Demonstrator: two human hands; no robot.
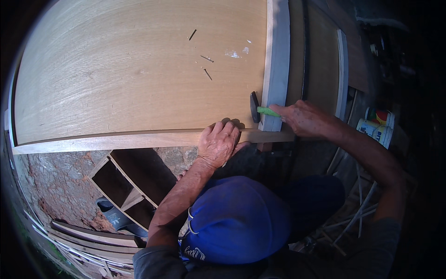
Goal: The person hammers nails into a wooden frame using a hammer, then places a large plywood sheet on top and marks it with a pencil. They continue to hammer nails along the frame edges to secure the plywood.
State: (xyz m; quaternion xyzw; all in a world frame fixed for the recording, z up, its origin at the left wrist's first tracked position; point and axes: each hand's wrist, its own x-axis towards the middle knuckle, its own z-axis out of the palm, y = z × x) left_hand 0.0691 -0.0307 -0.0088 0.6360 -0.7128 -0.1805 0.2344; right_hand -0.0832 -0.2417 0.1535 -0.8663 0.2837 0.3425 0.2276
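At panel corner, green-handled black-headed hammer (256, 109)

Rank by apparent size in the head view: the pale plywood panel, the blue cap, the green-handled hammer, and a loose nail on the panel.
1. Pale plywood panel, by far the largest.
2. Blue cap, enlarged by sitting nearest the camera.
3. Green-handled hammer, gripped by the right hand.
4. Loose nail, smallest.
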